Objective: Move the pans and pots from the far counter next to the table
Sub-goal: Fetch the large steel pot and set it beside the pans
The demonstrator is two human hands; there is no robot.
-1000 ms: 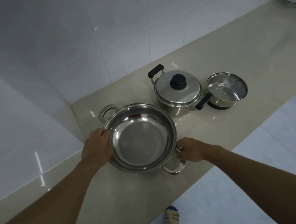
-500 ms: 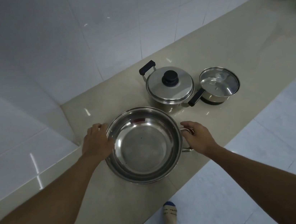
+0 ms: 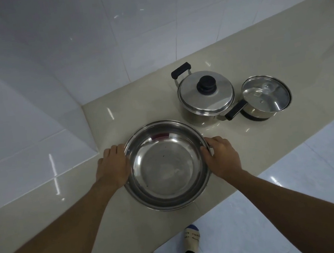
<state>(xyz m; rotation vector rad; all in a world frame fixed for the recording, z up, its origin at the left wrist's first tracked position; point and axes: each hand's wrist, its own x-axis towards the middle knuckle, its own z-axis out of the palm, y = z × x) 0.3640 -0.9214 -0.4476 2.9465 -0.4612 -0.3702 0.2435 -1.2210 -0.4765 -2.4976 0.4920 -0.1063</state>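
Note:
A wide, empty steel pot [image 3: 167,166] sits near the front edge of the beige counter [image 3: 268,45]. My left hand [image 3: 113,169] grips its left side and my right hand [image 3: 221,157] grips its right side; both side handles are hidden under my fingers. Behind it to the right stands a steel pot with a metal lid and black knob [image 3: 206,94], with black side handles. Beside that, further right, is a small saucepan with a glass lid [image 3: 266,96].
White tiled wall [image 3: 148,22] runs along the back of the counter, and a tiled block [image 3: 24,128] juts out at the left. The counter stretches away to the upper right. My feet [image 3: 192,239] stand on the pale tiled floor below the counter edge.
The wide pot has turned so that its handles now lie left and right. My right hand moved from the front handle up to the pot's right side. The view shifted.

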